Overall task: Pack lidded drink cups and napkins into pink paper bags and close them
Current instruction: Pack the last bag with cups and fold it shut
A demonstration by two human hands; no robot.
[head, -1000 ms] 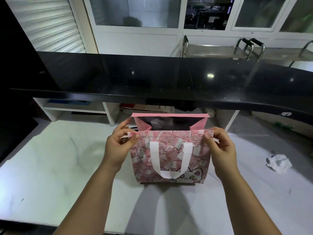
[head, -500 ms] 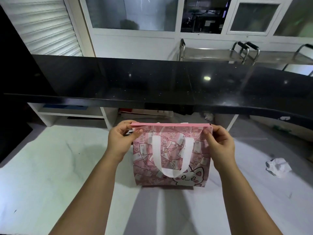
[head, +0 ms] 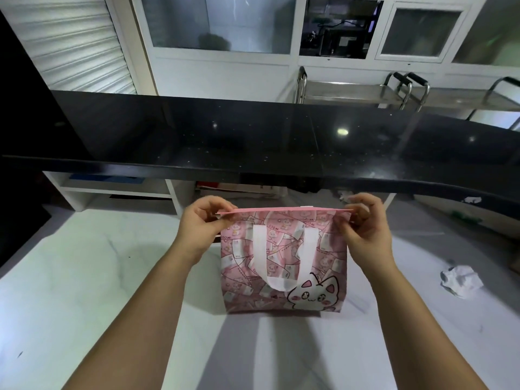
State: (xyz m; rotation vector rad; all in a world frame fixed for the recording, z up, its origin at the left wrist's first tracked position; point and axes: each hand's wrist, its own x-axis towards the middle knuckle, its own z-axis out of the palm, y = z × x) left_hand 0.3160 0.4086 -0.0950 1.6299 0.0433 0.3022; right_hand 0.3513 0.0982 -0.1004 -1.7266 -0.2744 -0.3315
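A pink paper bag (head: pixel 284 260) with a banknote print, a white cat drawing and a white handle stands upright on the white marble counter (head: pixel 84 291). Its top edges are pressed together into one flat pink strip, so nothing inside shows. My left hand (head: pixel 201 229) pinches the left end of that top edge. At the right end, my right hand (head: pixel 365 226) pinches the edge with thumb and fingers. No cup or napkin is visible.
A crumpled white paper (head: pixel 461 281) lies on the counter at the right. A long black raised counter (head: pixel 253 142) overhangs right behind the bag. Under it stand white shelves (head: pixel 118 190) with flat items. Metal carts (head: pixel 351 91) stand beyond.
The bag's mouth was open a second ago and now its top edges are pressed shut. Both hands rose slightly with the edge and still pinch its ends.
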